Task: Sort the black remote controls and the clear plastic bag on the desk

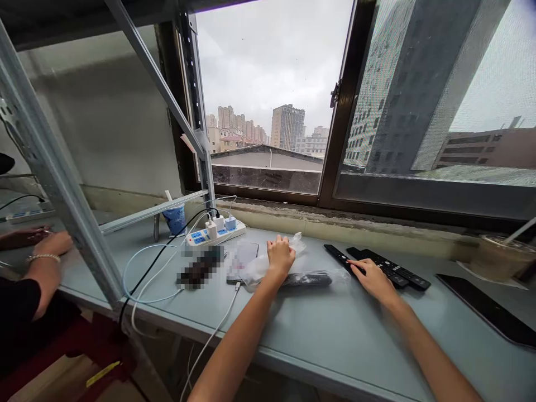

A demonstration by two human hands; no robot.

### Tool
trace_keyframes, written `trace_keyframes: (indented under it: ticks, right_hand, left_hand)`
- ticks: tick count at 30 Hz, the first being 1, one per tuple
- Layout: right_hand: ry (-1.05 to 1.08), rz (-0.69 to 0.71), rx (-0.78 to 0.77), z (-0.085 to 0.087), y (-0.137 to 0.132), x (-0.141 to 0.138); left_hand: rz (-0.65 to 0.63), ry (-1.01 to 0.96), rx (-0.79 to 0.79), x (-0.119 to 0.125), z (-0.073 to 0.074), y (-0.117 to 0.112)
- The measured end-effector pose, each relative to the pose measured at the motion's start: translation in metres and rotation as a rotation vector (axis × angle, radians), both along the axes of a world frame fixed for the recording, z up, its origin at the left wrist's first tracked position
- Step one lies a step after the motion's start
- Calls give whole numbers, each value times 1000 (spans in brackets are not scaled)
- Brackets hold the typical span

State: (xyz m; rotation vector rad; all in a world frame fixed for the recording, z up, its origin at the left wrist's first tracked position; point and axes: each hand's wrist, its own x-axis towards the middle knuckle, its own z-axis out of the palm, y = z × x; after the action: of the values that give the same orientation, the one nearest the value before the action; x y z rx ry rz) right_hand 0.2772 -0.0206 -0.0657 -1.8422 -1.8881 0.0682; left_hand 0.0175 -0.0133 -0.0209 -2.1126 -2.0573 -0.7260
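My left hand (280,257) is closed on a crumpled clear plastic bag (298,245), its fingers curled in. A dark, long object (310,279) lies in clear plastic just right of my left wrist. My right hand (373,282) pinches the near end of a black remote control (336,254), which points away toward the window. Beside that hand, more black remote controls (402,271) lie together on the grey table (326,340). Under the plastic near my left hand is a phone-like device (234,279) with a white cable plugged in.
A white power strip (216,233) with plugs and trailing cables stands left of centre, near a blue cup (175,219). A black tablet (488,307) and a drink cup (500,257) are at right. A metal shelf post (71,167) separates another person's arm (46,273) at left.
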Motion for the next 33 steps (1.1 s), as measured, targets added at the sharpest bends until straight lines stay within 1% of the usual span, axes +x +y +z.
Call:
trace_keyframes:
  ticks: [2, 4, 8, 10, 15, 20, 26, 29, 33]
  right_hand:
    - [-2, -7, 3, 0, 0, -1]
    - [3, -8, 2, -1, 0, 0]
    - [21, 24, 18, -1, 1, 1]
    - [24, 44, 19, -1, 1, 2]
    - [10, 72, 14, 0, 1, 4]
    - [15, 90, 72, -1, 1, 3]
    - [74, 62, 160, -2, 0, -3]
    - [107, 59, 179, -1, 1, -5]
    - [139, 76, 181, -3, 3, -3]
  left_hand:
    - [-11, -17, 42, 1, 0, -1]
    - [-37, -8, 47, 3, 1, -3]
    - [-101, 58, -5, 10, 0, -6]
    - [-125, 83, -5, 13, 0, -7]
    - [-170, 132, -4, 15, -2, -5]
    - [-187, 172, -53, 15, -6, -5]
    - [-194, 132, -54, 17, -8, -9]
    - [-191, 107, -53, 17, -8, -8]
    - [-206, 67, -8, 17, -10, -8]
